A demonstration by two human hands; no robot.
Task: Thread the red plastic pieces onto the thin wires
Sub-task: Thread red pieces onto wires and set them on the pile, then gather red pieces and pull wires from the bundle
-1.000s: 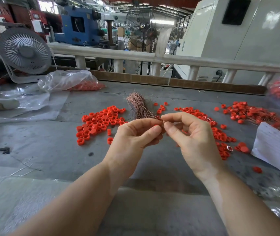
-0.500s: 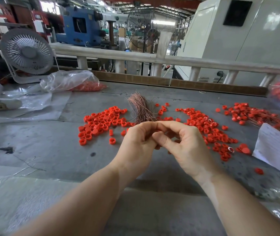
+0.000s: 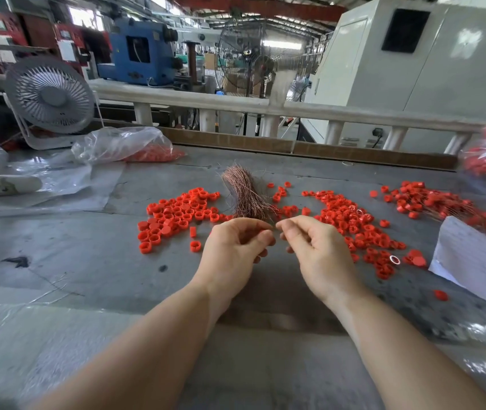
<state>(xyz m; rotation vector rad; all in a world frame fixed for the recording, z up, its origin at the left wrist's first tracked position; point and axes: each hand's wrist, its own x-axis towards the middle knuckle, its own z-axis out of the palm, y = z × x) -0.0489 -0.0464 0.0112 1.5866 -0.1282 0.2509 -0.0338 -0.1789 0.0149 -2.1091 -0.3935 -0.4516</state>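
Clearly both hands, left hand point(image 3: 235, 247) and right hand point(image 3: 315, 247), have fingertips pinched, on what I cannot tell, just before the wire bundle point(image 3: 247, 196) between two piles of red pieces point(image 3: 179, 214); steady one wire tip, then slide a piece squarely on.

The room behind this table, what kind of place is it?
Probably a factory floor: a blue machine and a tall fan stand behind the railing, and red plastic pieces lie in heaps on the table.

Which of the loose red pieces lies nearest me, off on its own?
The single red piece at the right, beside the white paper. It lies alone on the table, nearer you than both hands and every pile.
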